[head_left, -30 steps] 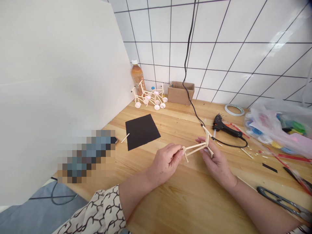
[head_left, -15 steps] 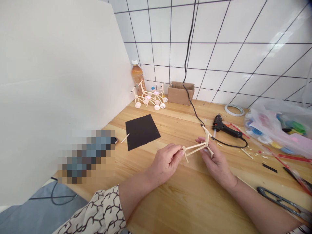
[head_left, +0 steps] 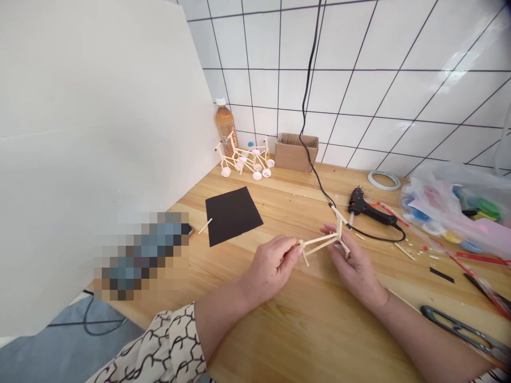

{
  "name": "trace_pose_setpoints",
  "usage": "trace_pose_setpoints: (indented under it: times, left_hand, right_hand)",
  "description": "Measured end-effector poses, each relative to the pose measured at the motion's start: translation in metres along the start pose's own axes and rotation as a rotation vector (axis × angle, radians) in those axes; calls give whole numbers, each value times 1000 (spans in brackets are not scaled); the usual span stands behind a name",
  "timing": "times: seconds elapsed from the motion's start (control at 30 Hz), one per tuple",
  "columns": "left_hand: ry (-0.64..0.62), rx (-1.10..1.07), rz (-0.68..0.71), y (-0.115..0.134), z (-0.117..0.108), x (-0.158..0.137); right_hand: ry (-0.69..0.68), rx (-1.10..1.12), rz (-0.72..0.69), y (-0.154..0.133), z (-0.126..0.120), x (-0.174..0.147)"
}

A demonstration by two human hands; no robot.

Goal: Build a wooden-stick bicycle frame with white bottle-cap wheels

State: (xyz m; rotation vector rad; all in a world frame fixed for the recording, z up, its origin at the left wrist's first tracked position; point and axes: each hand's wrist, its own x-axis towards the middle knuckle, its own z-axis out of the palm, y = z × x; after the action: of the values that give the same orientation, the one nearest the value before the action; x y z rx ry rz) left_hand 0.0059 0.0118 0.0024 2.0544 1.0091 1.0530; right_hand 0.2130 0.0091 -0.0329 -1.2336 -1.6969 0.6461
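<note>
Coarse pixels blot out something on the table's left (head_left: 146, 255). The bottle (head_left: 224, 116) is partly hidden behind small stick models (head_left: 242, 159); its label bears orange characters too small to read. The left hand (head_left: 275, 263) pinches one end of a stick frame (head_left: 321, 239), fingertips covering the joint. The frame hangs above the table between both hands. The right hand (head_left: 355, 268) cups its other end, fingers partly screened by sticks. Rightmost, the plastic bag (head_left: 439, 181) and scissors (head_left: 495, 348) run out of view.
</note>
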Motion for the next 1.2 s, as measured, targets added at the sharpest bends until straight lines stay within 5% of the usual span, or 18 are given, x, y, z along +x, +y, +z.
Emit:
trace_pose_setpoints:
  times: [1.2]
  left_hand:
    - [4, 13, -3, 1, 0, 0]
  right_hand:
    - [10, -2, 9, 0, 1, 0]
